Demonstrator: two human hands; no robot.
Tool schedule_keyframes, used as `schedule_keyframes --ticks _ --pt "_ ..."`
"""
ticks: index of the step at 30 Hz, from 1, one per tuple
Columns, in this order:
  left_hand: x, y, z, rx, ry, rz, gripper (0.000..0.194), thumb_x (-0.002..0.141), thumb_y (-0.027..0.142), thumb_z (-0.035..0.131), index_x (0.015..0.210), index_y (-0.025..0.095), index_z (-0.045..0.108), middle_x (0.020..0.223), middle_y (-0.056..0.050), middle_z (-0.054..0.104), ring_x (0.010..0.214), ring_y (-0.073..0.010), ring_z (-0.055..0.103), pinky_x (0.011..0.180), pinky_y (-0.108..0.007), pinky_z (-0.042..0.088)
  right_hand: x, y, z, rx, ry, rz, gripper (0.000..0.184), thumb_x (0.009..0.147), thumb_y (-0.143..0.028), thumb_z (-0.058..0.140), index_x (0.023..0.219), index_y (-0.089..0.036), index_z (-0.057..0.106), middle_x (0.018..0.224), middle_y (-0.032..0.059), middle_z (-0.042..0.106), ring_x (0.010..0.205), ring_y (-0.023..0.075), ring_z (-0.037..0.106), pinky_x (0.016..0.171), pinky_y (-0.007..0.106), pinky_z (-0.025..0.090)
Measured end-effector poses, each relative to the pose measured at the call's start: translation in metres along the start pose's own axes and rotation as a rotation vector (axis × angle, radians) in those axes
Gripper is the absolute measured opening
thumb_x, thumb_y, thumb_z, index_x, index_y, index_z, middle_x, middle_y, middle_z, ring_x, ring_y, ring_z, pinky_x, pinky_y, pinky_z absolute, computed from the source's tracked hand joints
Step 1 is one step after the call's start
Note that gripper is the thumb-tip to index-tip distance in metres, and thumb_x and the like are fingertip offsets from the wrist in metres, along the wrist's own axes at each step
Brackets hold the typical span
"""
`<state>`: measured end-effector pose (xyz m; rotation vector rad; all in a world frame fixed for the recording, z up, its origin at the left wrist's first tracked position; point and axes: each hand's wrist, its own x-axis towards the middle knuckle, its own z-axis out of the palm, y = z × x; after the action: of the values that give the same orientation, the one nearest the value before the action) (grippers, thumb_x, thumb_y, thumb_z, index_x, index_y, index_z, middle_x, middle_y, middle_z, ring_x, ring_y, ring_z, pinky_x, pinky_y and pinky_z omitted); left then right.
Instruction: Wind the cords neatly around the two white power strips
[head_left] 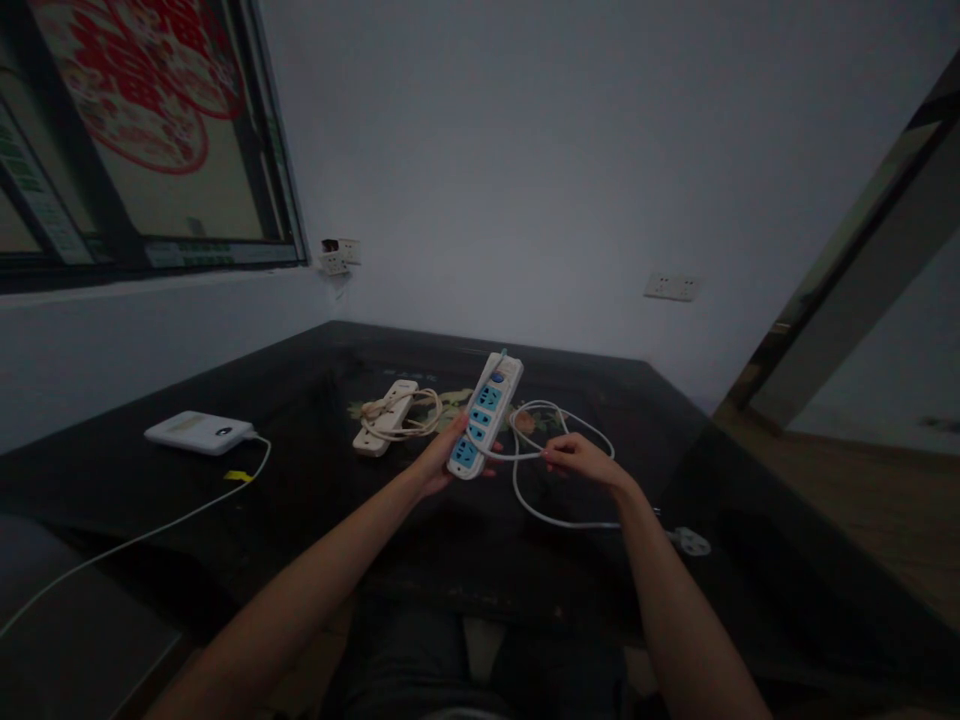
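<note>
Our left fingers (457, 424) grip a long white-and-blue plastic power strip (489, 402), likely light, stiff, best side-held; just beside them our right fingers (559, 453) pinch its white, probably flexible cord (525, 457).

Bare forearms (315, 556) angled inward, left hand (441, 457) gripping, right hand (583, 460) pinching with fingertips

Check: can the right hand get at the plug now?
Probably yes: the plug lies on the table beside the right forearm, with nothing seen on top. But the right hand holds the cord in its fingers, so it would likely need to let go and draw back.
</note>
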<state>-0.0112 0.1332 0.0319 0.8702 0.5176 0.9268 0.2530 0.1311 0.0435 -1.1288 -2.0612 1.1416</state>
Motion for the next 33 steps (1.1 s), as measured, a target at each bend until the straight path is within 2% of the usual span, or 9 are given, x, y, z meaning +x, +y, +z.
schedule_keyframes --ticks 3,5,9,17,22,28,33 --pt "0.001 -0.002 0.0 0.049 0.009 -0.017 0.051 0.088 0.052 0.048 0.114 0.009 0.056 0.085 -0.015 0.071 0.062 -0.0224 0.069 0.051 -0.033 0.057 -0.001 0.002 -0.001 0.071 0.02 -0.003 0.048 0.075 -0.061 0.058 0.059 -0.016 0.055 0.052 -0.0032 0.046 0.049 0.0092 0.04 0.051 0.025 0.027" --pt "0.002 -0.003 -0.001 0.067 0.02 -0.01 0.049 0.088 0.052 0.047 0.11 0.009 0.058 0.082 -0.014 0.071 0.056 -0.02 0.067 0.046 -0.03 0.055 -0.001 0.003 -0.001 0.083 0.043 0.0 0.049 0.075 -0.062 0.058 0.058 -0.017 0.052 0.052 -0.0043 0.043 0.049 0.0084 0.036 0.049 0.024 0.024" --pt "0.005 -0.006 0.0 0.059 0.036 0.033 0.043 0.088 0.05 0.048 0.103 0.011 0.058 0.077 -0.011 0.069 0.051 -0.0187 0.064 0.042 -0.029 0.053 0.0 0.006 -0.003 0.058 0.133 -0.024 0.049 0.074 -0.061 0.059 0.055 -0.017 0.047 0.053 -0.005 0.038 0.052 0.0085 0.031 0.051 0.025 0.02" --pt "0.0 -0.005 0.005 0.103 0.001 0.078 0.043 0.085 0.052 0.051 0.091 0.009 0.06 0.07 -0.01 0.068 0.049 -0.0183 0.063 0.042 -0.029 0.053 0.003 0.003 0.001 0.022 0.097 -0.02 0.049 0.072 -0.062 0.059 0.054 -0.017 0.049 0.054 -0.004 0.04 0.054 0.0097 0.033 0.054 0.026 0.023" --pt "0.0 -0.006 0.005 0.149 -0.03 0.089 0.047 0.082 0.055 0.054 0.087 0.009 0.062 0.071 -0.011 0.069 0.05 -0.0187 0.064 0.043 -0.029 0.053 0.006 0.002 0.005 0.005 0.208 -0.037 0.048 0.072 -0.062 0.059 0.055 -0.018 0.05 0.054 -0.0034 0.041 0.054 0.0102 0.034 0.053 0.026 0.024" --pt "0.001 -0.015 0.003 0.241 -0.121 0.073 0.048 0.081 0.056 0.054 0.088 0.009 0.06 0.065 -0.01 0.067 0.049 -0.0192 0.063 0.044 -0.029 0.052 0.006 0.004 0.003 -0.01 0.339 -0.055 0.048 0.07 -0.063 0.058 0.054 -0.019 0.049 0.055 -0.0029 0.041 0.057 0.0115 0.037 0.057 0.027 0.029" --pt "-0.006 -0.017 0.007 0.231 -0.288 0.02 0.05 0.081 0.057 0.055 0.098 0.01 0.055 0.07 -0.011 0.069 0.05 -0.0192 0.064 0.044 -0.028 0.052 0.007 0.007 0.002 -0.026 0.288 -0.068 0.048 0.069 -0.063 0.059 0.053 -0.018 0.051 0.055 -0.0022 0.043 0.058 0.012 0.038 0.056 0.027 0.028"
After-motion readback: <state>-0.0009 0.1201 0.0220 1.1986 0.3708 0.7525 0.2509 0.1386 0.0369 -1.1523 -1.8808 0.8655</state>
